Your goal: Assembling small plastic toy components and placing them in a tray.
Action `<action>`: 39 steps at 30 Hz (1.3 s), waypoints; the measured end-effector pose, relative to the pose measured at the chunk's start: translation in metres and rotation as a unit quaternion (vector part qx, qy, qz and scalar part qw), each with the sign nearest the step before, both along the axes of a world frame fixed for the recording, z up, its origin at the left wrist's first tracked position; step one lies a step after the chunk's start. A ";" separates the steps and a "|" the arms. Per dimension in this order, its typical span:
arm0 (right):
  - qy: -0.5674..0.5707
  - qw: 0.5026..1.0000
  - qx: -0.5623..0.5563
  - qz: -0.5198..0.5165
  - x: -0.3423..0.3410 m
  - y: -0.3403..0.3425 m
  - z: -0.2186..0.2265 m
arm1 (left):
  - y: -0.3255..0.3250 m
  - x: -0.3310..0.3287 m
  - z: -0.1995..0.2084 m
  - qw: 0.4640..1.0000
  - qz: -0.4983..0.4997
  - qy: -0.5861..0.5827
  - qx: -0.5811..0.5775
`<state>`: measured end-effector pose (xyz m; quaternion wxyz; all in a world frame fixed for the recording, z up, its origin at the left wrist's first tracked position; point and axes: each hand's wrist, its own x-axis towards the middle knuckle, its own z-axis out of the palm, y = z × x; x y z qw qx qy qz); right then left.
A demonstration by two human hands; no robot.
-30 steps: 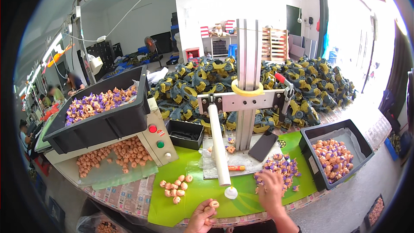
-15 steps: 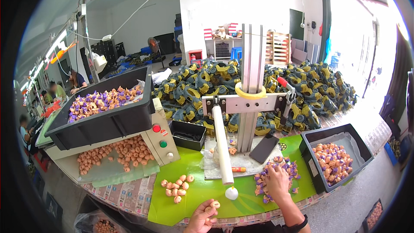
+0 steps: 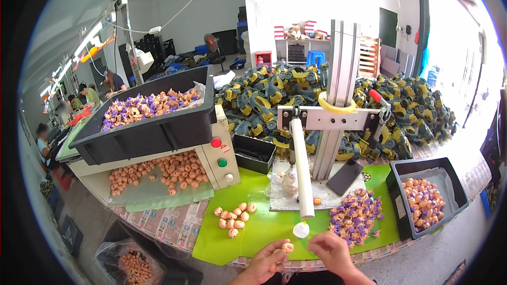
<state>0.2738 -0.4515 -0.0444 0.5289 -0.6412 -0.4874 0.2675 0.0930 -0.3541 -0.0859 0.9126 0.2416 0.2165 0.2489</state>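
My left hand (image 3: pixel 265 262) pinches a small peach-coloured round hollow piece (image 3: pixel 287 247), opening outward, between thumb and fingers. Just right of it, my right hand (image 3: pixel 331 250) has its fingers drawn together; whatever they hold is hidden or too small to name. The two hands are close but apart. Several matching round pieces (image 3: pixel 232 221) lie on the green mat (image 3: pixel 222 248) to the left. On the right is a heap of small purple-and-peach figure parts (image 3: pixel 355 220). A small white round container with a tip (image 3: pixel 301 229) stands between and beyond my hands.
A lever press (image 3: pixel 330 119) with a white tube handle (image 3: pixel 302 174) rises ahead, a phone (image 3: pixel 345 177) at its base. Black bins (image 3: pixel 142 145) of parts stand left and right (image 3: pixel 400 206). Behind lies a large heap of yellow-grey toy vehicles (image 3: pixel 253 100). People work far left.
My right hand has left the purple-and-peach heap and come left, close to my left hand. The left hand still holds the round piece. The whole view has shifted leftward.
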 end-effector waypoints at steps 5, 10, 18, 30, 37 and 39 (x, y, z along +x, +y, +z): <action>0.011 0.999 -0.033 0.026 -0.022 -0.006 0.016 | -0.005 0.000 -0.002 0.996 -0.023 0.070 0.049; -0.077 0.996 -0.014 0.043 -0.020 -0.007 0.008 | -0.005 -0.003 -0.004 0.991 -0.064 0.068 0.100; -0.012 0.997 -0.022 0.071 -0.009 -0.010 0.001 | 0.001 -0.007 -0.025 0.986 -0.122 0.018 0.109; -0.046 0.985 0.044 0.161 0.001 0.002 -0.003 | 0.004 -0.014 -0.020 0.990 -0.124 -0.011 0.060; -0.328 0.906 0.241 0.113 0.024 0.065 0.095 | 0.022 -0.012 -0.019 0.994 -0.095 -0.017 0.052; -0.403 0.848 0.313 0.142 0.026 0.091 0.138 | 0.025 -0.018 -0.017 0.997 -0.059 -0.029 0.038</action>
